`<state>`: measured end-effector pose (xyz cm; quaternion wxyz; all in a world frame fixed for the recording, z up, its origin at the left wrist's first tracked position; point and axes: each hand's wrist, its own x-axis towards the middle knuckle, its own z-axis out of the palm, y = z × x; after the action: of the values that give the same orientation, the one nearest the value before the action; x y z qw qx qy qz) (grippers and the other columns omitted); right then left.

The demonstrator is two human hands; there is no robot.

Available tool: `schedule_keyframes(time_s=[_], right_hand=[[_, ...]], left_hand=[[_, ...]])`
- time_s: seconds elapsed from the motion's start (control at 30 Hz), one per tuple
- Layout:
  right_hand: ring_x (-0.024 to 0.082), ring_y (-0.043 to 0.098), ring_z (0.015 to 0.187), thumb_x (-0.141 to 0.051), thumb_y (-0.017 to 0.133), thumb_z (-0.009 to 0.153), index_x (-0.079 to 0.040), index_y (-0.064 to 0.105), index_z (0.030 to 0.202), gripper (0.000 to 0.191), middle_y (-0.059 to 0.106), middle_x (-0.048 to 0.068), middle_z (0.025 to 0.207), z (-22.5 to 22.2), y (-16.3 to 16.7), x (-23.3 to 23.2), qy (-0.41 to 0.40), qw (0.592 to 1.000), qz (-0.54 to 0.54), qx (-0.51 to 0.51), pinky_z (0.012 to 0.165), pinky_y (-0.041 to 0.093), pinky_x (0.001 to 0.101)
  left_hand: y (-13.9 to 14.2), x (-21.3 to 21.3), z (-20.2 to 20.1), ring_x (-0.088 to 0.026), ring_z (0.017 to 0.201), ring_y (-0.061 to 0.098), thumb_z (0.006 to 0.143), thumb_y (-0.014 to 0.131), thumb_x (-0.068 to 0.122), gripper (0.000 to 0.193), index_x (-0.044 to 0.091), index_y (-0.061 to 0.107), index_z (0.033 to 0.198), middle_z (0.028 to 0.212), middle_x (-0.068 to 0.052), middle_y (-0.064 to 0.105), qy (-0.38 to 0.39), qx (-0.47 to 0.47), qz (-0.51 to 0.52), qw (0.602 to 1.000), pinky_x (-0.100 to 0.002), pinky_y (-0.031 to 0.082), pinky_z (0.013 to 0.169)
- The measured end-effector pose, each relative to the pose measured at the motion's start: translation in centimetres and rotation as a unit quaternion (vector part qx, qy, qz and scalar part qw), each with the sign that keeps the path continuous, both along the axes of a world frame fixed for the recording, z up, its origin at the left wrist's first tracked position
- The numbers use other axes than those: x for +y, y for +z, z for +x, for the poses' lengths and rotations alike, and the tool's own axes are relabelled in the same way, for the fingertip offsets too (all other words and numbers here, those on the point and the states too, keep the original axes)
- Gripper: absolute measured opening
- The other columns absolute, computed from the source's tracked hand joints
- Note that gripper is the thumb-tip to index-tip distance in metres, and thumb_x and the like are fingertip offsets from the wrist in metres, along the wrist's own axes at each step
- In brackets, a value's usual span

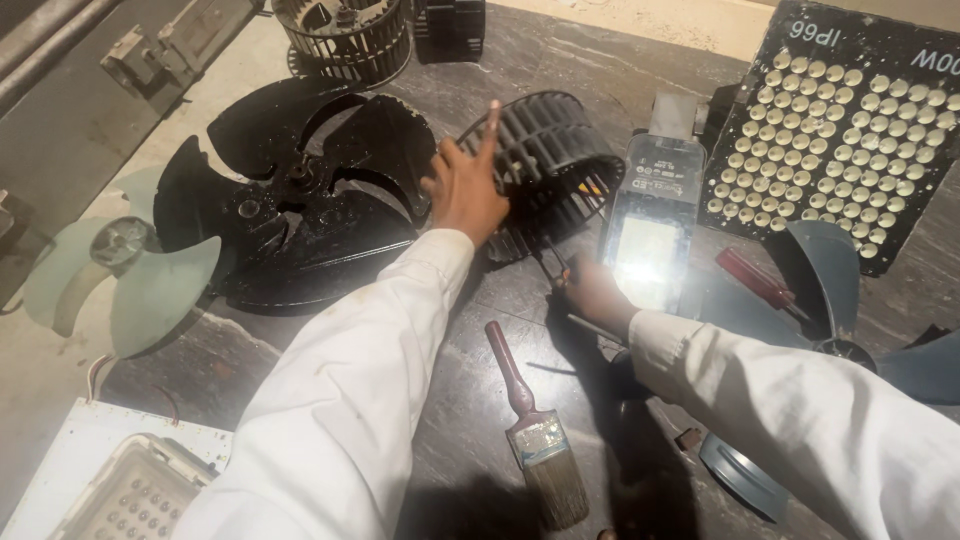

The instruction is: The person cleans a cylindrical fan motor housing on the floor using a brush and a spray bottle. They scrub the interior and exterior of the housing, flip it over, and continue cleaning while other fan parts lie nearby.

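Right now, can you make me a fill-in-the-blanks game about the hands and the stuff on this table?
1. The left hand rests on a black ____ blower wheel.
2. The paintbrush lies between the two ____.
3. The right hand holds a thin ____ tool.
4. Left of the big black fan blade lies a pale ____ fan.

Missing words: cylindrical; sleeves; metal; green

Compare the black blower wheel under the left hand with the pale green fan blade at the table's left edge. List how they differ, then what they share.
The black blower wheel is a drum of many thin slats; the pale green fan blade has a few broad, flat paddles. The wheel lies on its side, while the fan blade lies flat. The left hand rests on the wheel; nothing touches the fan blade. Both lie on the dark table.
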<state>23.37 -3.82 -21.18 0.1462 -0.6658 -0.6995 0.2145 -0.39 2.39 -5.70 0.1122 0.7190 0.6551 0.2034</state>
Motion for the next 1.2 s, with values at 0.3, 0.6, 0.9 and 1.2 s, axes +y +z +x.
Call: schedule_keyframes(time_s=[0.3,0.6,0.9,1.2], right_hand=[[0.04,0.067,0.093,-0.026,0.071,0.088,-0.002,0.061,0.11,0.034,0.069,0.022,0.098,-3.2,0.2,1.6,0.07,0.995,0.039,0.057,0.08,0.053,0.0484],[0.037,0.069,0.091,-0.025,0.07,0.088,-0.001,0.064,0.094,0.026,0.07,0.02,0.095,-4.9,0.2,1.8,0.068,0.996,-0.033,0.051,0.081,0.053,0.0461],[0.039,0.07,0.094,-0.026,0.068,0.092,0.0,0.066,0.101,0.028,0.072,0.023,0.097,-6.0,0.6,3.5,0.053,0.995,-0.071,0.049,0.083,0.053,0.0484],[0.042,0.073,0.094,-0.019,0.064,0.092,0.001,0.074,0.097,0.023,0.074,0.026,0.094,-5.2,0.6,2.2,0.131,0.988,-0.078,0.0,0.086,0.056,0.0484]], left_hand=[[0.6,-0.2,0.7,-0.052,0.121,0.048,0.083,0.075,0.014,0.113,0.045,-0.001,0.161,0.133,-0.032,0.039,0.014,0.006,0.013,1.0,-0.07,0.041,0.094],[0.4,0.1,1.3,-0.052,0.127,0.044,0.081,0.076,0.009,0.115,0.045,0.002,0.161,0.141,-0.033,0.035,0.023,-0.016,0.009,1.0,-0.069,0.041,0.096],[-1.0,0.4,1.4,-0.049,0.142,0.028,0.075,0.073,-0.005,0.112,0.041,0.016,0.16,0.151,-0.03,0.028,0.01,-0.077,0.105,0.991,-0.072,0.036,0.103],[-0.4,1.3,0.7,-0.048,0.137,0.034,0.081,0.069,-0.005,0.108,0.045,0.015,0.16,0.148,-0.03,0.031,-0.011,-0.049,0.067,0.997,-0.066,0.043,0.097]])
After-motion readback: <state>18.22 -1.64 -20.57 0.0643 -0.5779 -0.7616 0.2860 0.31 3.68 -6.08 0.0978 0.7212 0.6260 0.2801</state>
